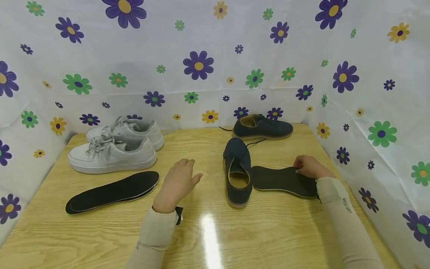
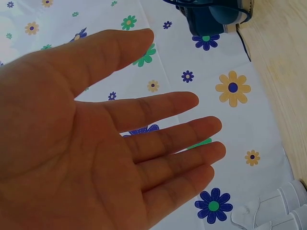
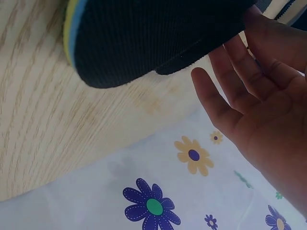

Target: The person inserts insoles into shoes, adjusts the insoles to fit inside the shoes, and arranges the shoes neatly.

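Black insole [image 1: 279, 180] pinched by right fingers [image 3: 211, 96]; blue-yellow edge [image 3: 72, 33] clear only from right wrist; left fingers [image 2: 175, 137] outstretched, loose.

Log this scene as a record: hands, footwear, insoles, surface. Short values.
left_hand: left hand, fingers extended, holding nothing
right_hand: right hand, pinching the edge of a black insole
held_insole_position: right of the near navy shoe
near_navy_shoe: upright, toe toward the backdrop
far_navy_shoe: far navy shoe, by the backdrop, toe pointing right
white_footwear: two white sneakers, side by side, back left, laced
other_insoles: stacked black insoles, in front of the sneakers
surface: wood-grain table
backdrop: white, flower print
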Action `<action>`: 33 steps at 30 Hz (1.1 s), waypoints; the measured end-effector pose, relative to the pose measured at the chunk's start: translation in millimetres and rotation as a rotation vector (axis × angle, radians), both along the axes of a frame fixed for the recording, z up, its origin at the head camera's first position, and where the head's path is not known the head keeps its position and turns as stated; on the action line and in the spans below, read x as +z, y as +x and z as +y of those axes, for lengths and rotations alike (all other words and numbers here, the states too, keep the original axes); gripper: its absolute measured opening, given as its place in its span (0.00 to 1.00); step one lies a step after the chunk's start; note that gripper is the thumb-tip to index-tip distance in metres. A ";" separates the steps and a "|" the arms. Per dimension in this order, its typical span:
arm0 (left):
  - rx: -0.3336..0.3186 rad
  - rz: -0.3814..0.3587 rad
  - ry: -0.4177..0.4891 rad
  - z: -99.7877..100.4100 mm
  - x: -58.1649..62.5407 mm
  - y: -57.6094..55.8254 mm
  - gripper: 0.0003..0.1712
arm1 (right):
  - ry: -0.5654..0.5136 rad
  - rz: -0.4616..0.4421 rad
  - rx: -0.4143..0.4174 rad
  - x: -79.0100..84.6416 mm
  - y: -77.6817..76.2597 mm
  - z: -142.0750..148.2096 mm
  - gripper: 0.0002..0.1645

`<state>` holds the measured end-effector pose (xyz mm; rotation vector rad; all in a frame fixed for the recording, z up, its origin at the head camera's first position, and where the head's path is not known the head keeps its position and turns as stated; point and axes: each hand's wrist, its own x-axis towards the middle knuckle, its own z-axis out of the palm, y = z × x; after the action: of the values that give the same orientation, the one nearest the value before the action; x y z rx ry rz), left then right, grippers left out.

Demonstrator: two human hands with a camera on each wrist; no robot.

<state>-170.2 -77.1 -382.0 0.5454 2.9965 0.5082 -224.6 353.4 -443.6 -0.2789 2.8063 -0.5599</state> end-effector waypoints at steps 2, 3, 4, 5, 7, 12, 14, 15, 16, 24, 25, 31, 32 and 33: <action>0.002 0.001 0.000 0.0 0.0 -0.3 0.32 | -0.008 0.003 0.002 0.8 0.4 -0.4 0.08; 0.002 0.001 -0.001 -0.1 0.1 -0.2 0.32 | -0.013 0.003 0.000 0.8 0.5 -0.4 0.08; 0.001 0.002 -0.002 -0.1 0.1 -0.1 0.32 | -0.018 0.005 0.002 0.6 0.5 -0.2 0.08; 0.001 0.005 -0.002 -0.1 0.1 -0.1 0.32 | -0.024 0.004 0.000 0.2 0.5 -0.1 0.08; 0.001 0.008 0.000 -0.2 0.0 0.2 0.32 | -0.035 0.001 -0.002 -1.1 0.3 0.9 0.08; 0.004 0.002 0.007 0.0 0.4 0.7 0.32 | -0.058 -0.004 -0.016 -4.8 -0.9 3.8 0.09; 0.007 -0.006 0.008 0.0 0.3 0.5 0.32 | -0.064 0.000 -0.017 -4.7 -0.8 4.5 0.09; 0.008 -0.009 0.008 0.0 0.0 0.3 0.32 | -0.065 0.003 -0.017 -4.4 -0.7 5.1 0.09; 0.009 -0.012 0.006 -0.1 -0.2 0.1 0.32 | -0.067 0.007 -0.016 -3.6 -0.1 5.3 0.09; 0.005 -0.007 0.001 -0.4 -2.3 -1.5 0.32 | -0.092 0.024 -0.003 4.6 2.5 5.7 0.08; 0.005 -0.006 0.003 -0.4 -2.4 -1.5 0.32 | -0.091 0.026 -0.004 5.2 2.5 5.6 0.07; 0.001 0.008 0.003 -0.5 -3.7 -2.0 0.32 | -0.096 0.026 -0.002 9.8 0.6 6.9 0.06; 0.001 0.011 0.001 -0.5 -3.8 -2.0 0.32 | -0.099 0.023 -0.002 10.4 0.3 7.2 0.06; 0.001 0.012 0.001 -0.4 -3.9 -2.0 0.32 | -0.103 0.021 -0.004 11.1 0.1 7.3 0.06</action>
<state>-172.2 -77.5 -385.8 0.5495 3.0081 0.5079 -224.5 360.7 -432.5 -0.3012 2.8034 -0.7075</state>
